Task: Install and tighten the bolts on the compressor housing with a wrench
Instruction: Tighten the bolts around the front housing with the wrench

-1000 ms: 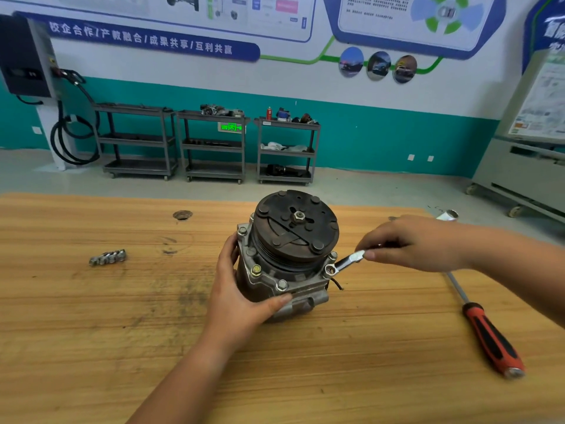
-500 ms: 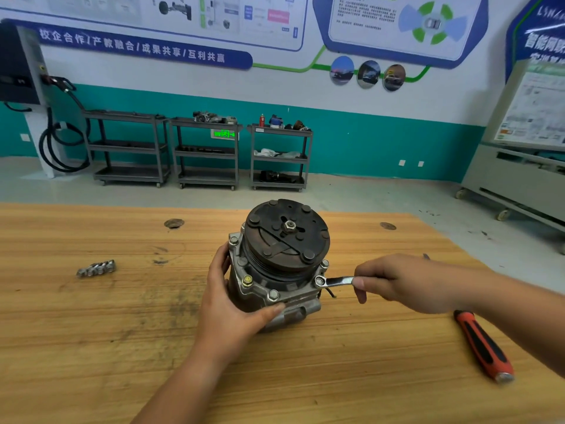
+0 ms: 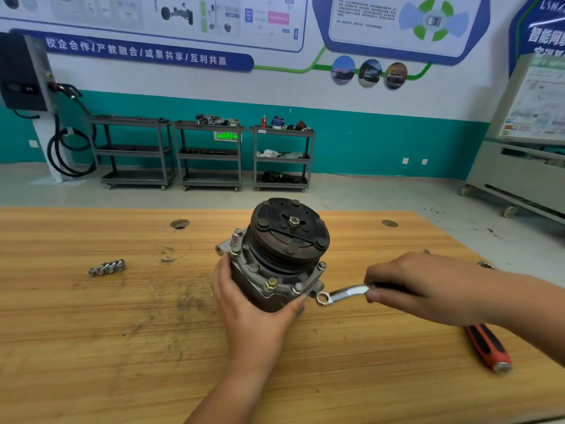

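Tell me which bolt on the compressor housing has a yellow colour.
The front bolt on the compressor housing, facing the camera, is brass-yellow; its neighbour to the right and the other flange bolts are silver.

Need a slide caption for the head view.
Left hand grips compressor; right hand holds wrench, its ring end beside the housing.

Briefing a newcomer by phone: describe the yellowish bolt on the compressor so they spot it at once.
On the wooden table stands the compressor, held by the left hand. On its front flange, just above that hand, sits the bolt: it alone is brass-yellow, while the neighbouring bolts are silver.
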A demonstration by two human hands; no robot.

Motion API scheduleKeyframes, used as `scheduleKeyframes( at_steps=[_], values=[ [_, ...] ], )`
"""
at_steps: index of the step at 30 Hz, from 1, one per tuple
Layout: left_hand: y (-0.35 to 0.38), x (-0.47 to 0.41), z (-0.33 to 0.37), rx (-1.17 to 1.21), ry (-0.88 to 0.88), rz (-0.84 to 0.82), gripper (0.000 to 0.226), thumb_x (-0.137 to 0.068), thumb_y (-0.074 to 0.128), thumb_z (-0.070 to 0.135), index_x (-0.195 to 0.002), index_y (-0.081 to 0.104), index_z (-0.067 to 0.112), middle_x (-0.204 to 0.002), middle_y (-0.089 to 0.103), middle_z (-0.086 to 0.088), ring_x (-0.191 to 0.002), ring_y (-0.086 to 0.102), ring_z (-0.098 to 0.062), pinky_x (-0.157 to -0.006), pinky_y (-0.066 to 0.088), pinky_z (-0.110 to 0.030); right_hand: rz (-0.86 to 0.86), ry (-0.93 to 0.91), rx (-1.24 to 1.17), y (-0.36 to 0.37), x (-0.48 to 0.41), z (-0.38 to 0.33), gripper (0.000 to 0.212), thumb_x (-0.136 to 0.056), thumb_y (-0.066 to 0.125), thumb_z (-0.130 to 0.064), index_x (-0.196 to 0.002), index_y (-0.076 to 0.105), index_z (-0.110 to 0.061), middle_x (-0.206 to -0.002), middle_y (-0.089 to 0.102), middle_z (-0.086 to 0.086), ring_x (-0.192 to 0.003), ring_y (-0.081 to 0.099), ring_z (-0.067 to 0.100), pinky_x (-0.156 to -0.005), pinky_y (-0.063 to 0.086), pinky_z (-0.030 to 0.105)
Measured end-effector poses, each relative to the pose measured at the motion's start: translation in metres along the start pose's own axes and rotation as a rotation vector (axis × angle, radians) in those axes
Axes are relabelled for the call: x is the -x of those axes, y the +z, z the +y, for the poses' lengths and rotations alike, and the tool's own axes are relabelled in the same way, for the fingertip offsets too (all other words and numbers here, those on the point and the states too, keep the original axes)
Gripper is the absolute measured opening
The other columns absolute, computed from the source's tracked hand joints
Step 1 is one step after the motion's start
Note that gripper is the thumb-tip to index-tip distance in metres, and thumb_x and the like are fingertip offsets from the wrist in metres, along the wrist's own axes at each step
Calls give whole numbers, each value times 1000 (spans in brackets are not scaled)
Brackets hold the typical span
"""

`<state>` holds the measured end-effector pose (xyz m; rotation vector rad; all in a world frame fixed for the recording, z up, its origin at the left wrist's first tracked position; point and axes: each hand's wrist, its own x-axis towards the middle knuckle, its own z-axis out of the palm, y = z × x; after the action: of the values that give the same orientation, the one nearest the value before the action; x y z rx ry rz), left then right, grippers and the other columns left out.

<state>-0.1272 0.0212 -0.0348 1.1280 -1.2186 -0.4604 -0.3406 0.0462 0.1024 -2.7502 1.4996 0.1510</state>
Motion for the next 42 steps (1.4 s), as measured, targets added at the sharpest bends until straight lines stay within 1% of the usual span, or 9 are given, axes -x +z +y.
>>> scheduleKeyframes(
  at_steps=[3, 6, 10, 15, 19, 23, 33, 39, 42],
  values=[
    [-1, 5, -1, -37, 36, -35, 128, -50, 93, 30, -149, 11, 21, -148, 14, 2, -133, 11, 8, -112, 12, -20, 55, -7, 51, -1, -10, -2, 21, -95, 32, -50, -85, 42, -34, -66, 47, -10, -60, 43, 5, -56, 34, 22],
    [-20, 4, -5, 13, 73, -137, 110, -56, 76, 62, -142, 9, 42, -140, 9, 27, -126, 6, 27, -102, 9, -4, 76, -34, 63, -2, -22, -1, 23, -96, 33, -48, -82, 41, -32, -69, 48, -9, -64, 43, 8, -62, 39, 32],
    [-47, -24, -15, -15, 202, -96, 72, -74, 47, 51, -140, 25, 30, -145, 26, 9, -136, 22, -1, -107, 16, -9, 23, -66, 0, -3, -36, -1, 20, -97, 37, -45, -81, 42, -33, -66, 48, -10, -62, 44, 7, -58, 35, 27],
    [-50, -96, -14, 16, 113, -189, 39, -91, 35, 44, -128, 45, 37, -130, 45, 25, -124, 37, 14, -102, 27, -14, -53, -36, -41, -7, -42, 4, 23, -96, 40, -45, -104, 58, -33, -77, 52, -14, -70, 47, 0, -60, 35, 21],
    [-34, -124, -16, 234, -151, -536, 33, -92, 40, 44, -105, 68, 36, -113, 68, 15, -114, 58, -2, -99, 42, -28, -115, -18, -100, -11, -48, 1, 33, -98, 40, -41, -112, 59, -19, -93, 59, -1, -83, 53, 11, -76, 45, 32],
    [-29, -121, -20, 538, -341, -545, 29, -82, 54, 33, -95, 77, 20, -105, 73, -6, -106, 64, -25, -85, 46, -36, -176, 1, -82, -18, -56, 1, 33, -98, 38, -43, -111, 59, -21, -89, 60, 0, -81, 53, 14, -73, 43, 31],
    [-35, -112, -20, 599, -274, -518, 45, -87, 37, 12, -91, 79, 29, -109, 72, 5, -106, 65, -9, -83, 49, -22, -236, -1, 32, -14, -54, 3, 35, -98, 26, -50, -106, 50, -27, -91, 53, -7, -86, 49, 12, -80, 41, 29],
    [-36, -103, -15, 633, -255, -471, 56, -94, 28, 6, -89, 79, 29, -106, 73, 5, -102, 67, -7, -76, 52, -17, -260, 138, -306, 3, -32, -3, 36, -97, 26, -53, -83, 53, -33, -66, 45, -11, -54, 44, -3, -55, 32, 14],
    [-36, -100, -15, 640, -264, -441, 46, -95, 34, 14, -94, 79, 26, -111, 72, 1, -108, 65, -13, -85, 47, -28, -285, 364, -938, 21, -19, -25, 41, -97, 32, -51, -74, 46, -20, -55, 34, -6, -44, 31, 8, -43, 32, 18]
  ],
)
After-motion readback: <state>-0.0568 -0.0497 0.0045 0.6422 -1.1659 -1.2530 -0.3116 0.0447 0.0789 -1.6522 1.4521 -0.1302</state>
